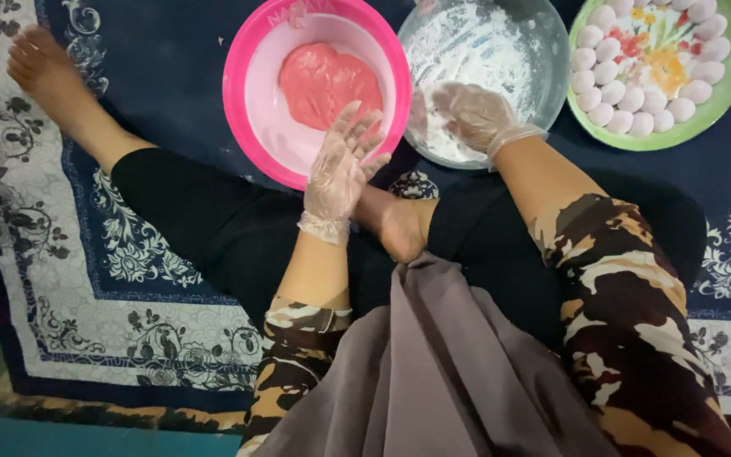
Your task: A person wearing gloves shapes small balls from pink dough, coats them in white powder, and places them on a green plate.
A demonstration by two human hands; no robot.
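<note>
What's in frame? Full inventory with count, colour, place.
pink bowl: 1, pink with pale inside, top centre on the rug
dough lump: 1, pink-red, inside the pink bowl
clear bowl: 1, see-through, dusted with white flour, right of the pink bowl
green plate: 1, green rim with flower print, top right
dough balls: many, pale pink, in a ring on the green plate
rug: 1, dark blue and white pattern, under everything
left hand: clear plastic glove, open, at the pink bowl's near rim
right hand: clear plastic glove, in the clear bowl's flour
</note>
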